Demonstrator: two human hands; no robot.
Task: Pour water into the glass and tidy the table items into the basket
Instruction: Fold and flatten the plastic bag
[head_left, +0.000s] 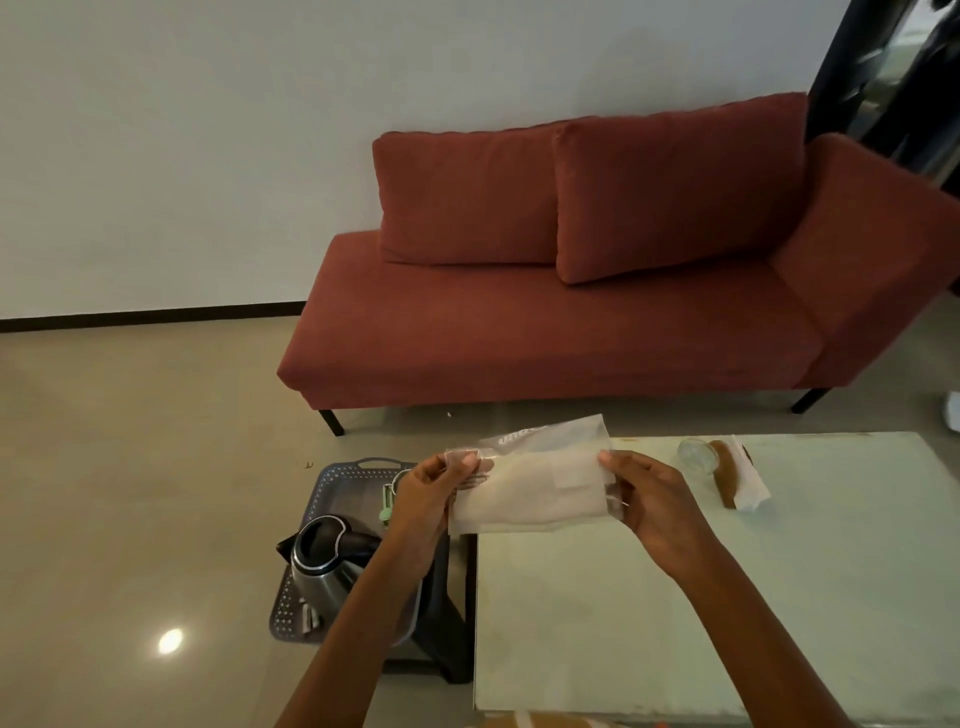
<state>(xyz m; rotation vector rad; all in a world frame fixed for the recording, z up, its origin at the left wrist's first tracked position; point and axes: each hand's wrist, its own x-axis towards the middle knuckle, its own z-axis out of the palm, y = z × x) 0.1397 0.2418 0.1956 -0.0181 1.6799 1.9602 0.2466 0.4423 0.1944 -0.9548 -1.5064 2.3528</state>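
translucent plastic packet (524, 488) with something pale folded inside is what i have in hand. it hangs stretched between my 2 hands over the left edge of the pale glass-topped table (675, 623). my left hand (431, 493) pinches its left end between thumb and fingers. my right hand (649, 499) pinches the right end the same way, so both are closed on the packet.

the grey perforated plastic basket (327, 480) sits lower down, just off the table's left edge, below my left forearm. it holds the steel electric kettle with the black handle (322, 566) and a small green item (387, 506).

i judge the step to be putting this packet away. to do it well i'd let 1 hand take the weight and swing the packet left. then i'd lower it flat into the free far part of the basket, beside the kettle rather than on its lid, so nothing tips. the clear glass (698, 454), the brown oblong object (724, 478) and the white napkin (753, 483) are at the table's far right, well apart from the basket and not yet tidied.

white print runs along the packet's upper flap, upside down to me, and dark print sits near my left thumb. i can't read either, and i see no legible brand on the kettle.
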